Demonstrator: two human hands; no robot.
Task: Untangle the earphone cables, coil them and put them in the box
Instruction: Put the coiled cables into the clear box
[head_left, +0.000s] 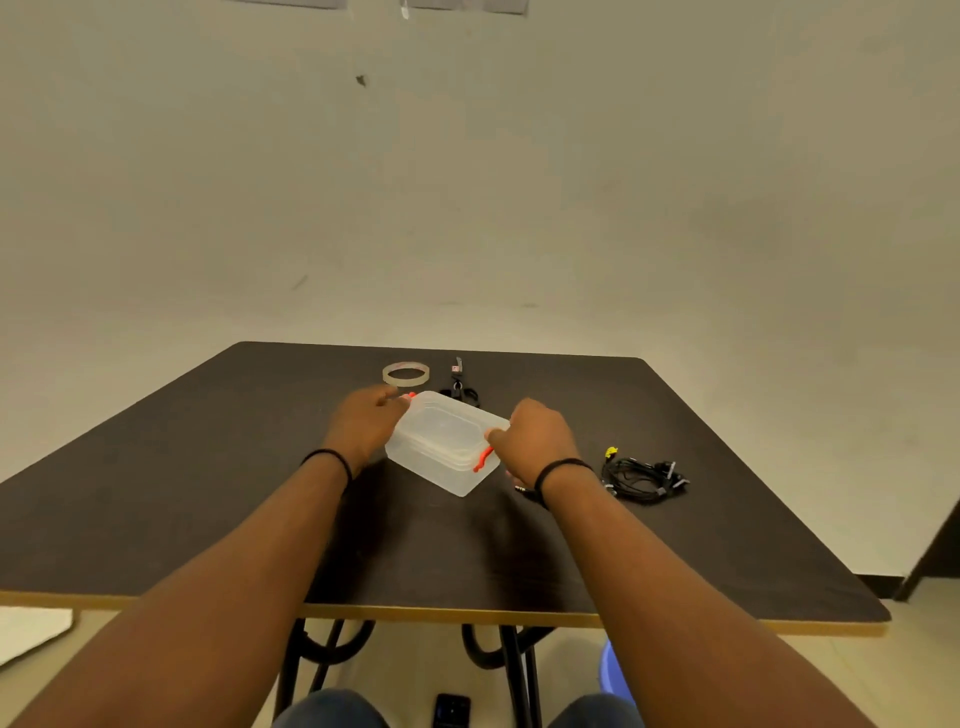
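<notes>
Both forearms reach forward over the near edge of the worktop (156, 519), bare, each with a dark band at the wrist. The left hand (366, 423) and right hand (535, 441) sit toward the middle, backs up, fingers curled — each grips one end of the box (441, 449), the right hand nearer the near edge.
</notes>
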